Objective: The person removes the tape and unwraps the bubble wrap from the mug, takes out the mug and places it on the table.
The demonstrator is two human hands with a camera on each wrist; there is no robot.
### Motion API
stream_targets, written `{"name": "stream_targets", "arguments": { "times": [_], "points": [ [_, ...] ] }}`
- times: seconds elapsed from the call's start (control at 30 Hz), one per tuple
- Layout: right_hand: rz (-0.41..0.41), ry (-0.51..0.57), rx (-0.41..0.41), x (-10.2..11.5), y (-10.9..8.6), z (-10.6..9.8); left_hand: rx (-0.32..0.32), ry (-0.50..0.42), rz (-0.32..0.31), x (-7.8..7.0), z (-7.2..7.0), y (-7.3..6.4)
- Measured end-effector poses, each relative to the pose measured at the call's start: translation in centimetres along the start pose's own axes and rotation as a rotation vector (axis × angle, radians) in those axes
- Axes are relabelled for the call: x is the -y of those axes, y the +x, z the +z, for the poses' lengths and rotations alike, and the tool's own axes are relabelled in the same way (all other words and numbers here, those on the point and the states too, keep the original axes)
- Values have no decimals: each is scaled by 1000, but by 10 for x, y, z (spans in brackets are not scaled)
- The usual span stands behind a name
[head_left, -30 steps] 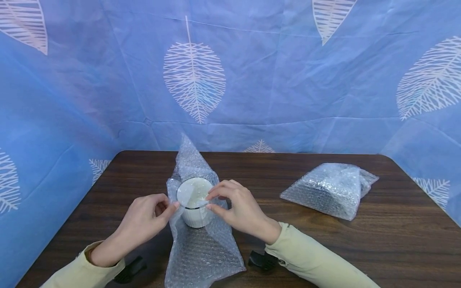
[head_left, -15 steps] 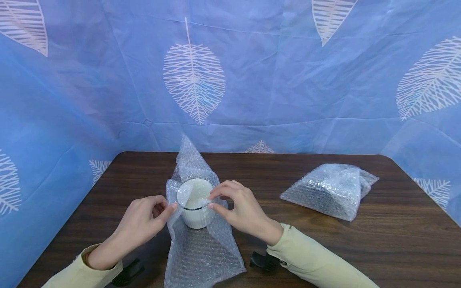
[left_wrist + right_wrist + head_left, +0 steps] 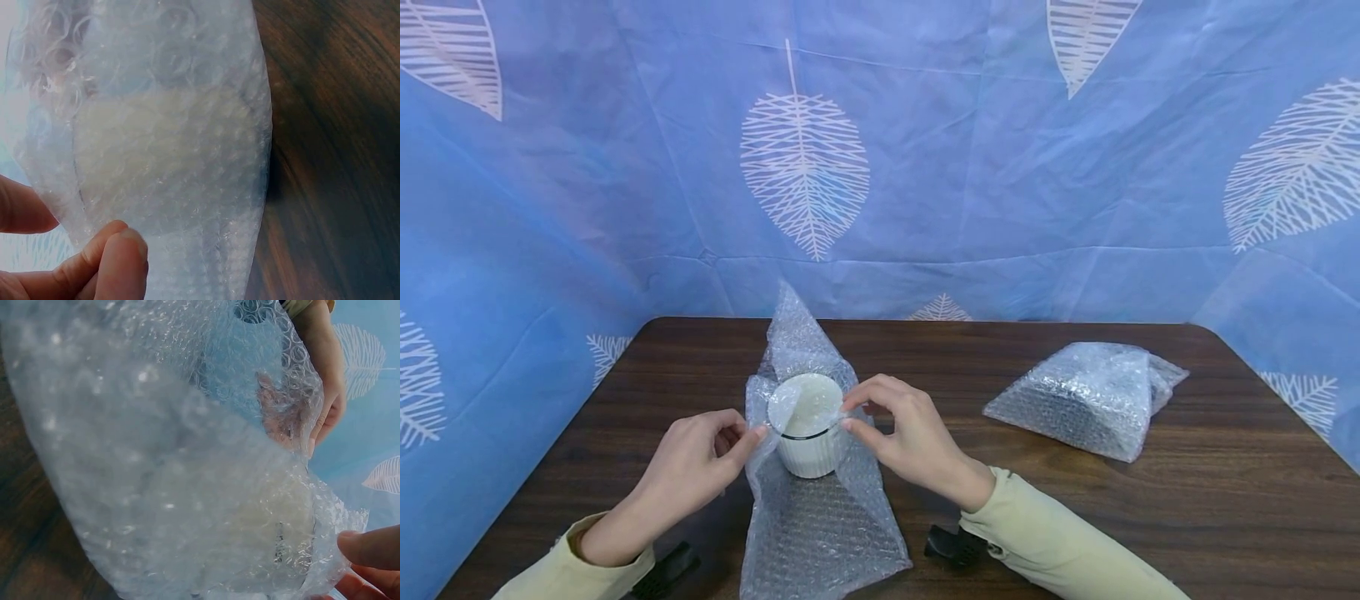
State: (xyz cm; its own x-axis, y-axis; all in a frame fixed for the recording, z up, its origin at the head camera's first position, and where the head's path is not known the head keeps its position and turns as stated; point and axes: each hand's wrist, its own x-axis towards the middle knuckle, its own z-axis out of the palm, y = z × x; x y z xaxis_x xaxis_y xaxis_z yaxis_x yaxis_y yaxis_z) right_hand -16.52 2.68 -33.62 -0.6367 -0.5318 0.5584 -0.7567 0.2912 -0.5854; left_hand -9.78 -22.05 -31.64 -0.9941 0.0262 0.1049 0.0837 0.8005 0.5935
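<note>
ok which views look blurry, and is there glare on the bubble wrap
Head view: mostly sharp, glints on the bubble wrap; left wrist view: hazy, washed out at the left edge; right wrist view: nearest bubble wrap blurred, spotted with glare.

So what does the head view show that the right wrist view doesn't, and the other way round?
Head view only: the bubble-wrap bundle lying apart on the right.

Right wrist view only: a small dark mark seen through the plastic, too blurred to read.

Both: the white cup, the bubble wrap sheet around it, the left hand, the right hand, the table and the leaf-print cloth.
</note>
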Motion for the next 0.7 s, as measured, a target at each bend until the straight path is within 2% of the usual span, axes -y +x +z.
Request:
{"name": "stream_targets", "arguments": {
  "times": [0.5,0.7],
  "points": [
    [-14,12,-39,-2,-2,-2,3,6,-4,0,-1,0],
    [21,60,-42,-2,-2,-4,3,6,-9,0,-1,0]
  ]
}}
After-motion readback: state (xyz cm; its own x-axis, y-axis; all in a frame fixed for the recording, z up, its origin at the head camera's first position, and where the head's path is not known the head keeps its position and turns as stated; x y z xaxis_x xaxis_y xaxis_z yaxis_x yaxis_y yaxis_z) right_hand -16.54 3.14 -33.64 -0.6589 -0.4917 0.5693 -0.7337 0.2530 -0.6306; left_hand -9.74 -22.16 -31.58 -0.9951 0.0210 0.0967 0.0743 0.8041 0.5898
